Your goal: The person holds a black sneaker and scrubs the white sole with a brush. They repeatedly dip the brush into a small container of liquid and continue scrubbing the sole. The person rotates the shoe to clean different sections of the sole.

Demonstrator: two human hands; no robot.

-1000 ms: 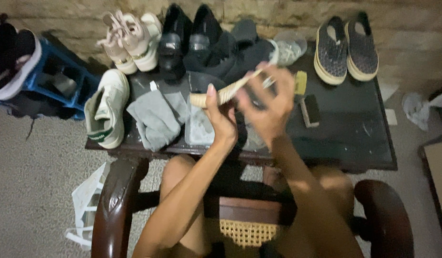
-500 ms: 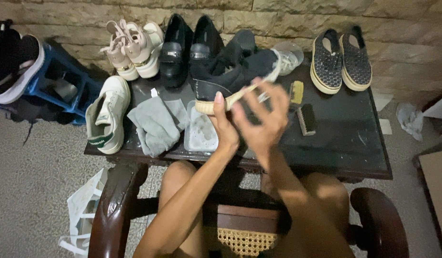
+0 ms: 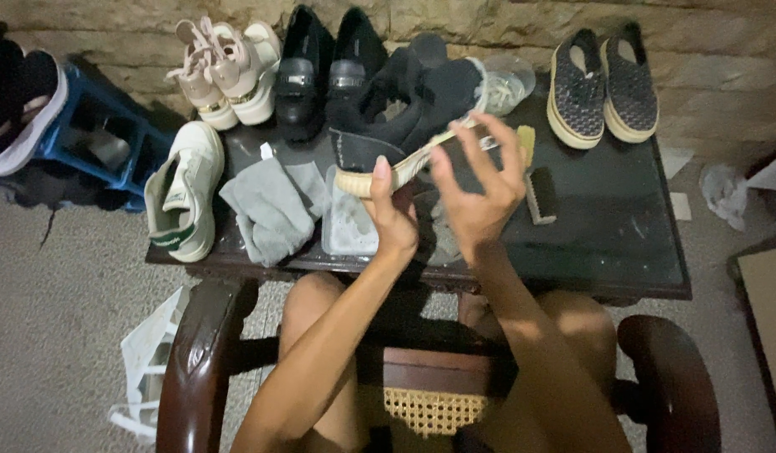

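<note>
Above a dark glass-topped table (image 3: 623,243) against a stone wall (image 3: 707,17), the left hand (image 3: 392,214) grips a black sneaker (image 3: 405,126) by its sole; the right hand (image 3: 480,189), fingers spread, rests on it.

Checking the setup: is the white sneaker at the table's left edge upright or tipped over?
Upright: the white sneaker rests on its sole, opening facing up.
</note>
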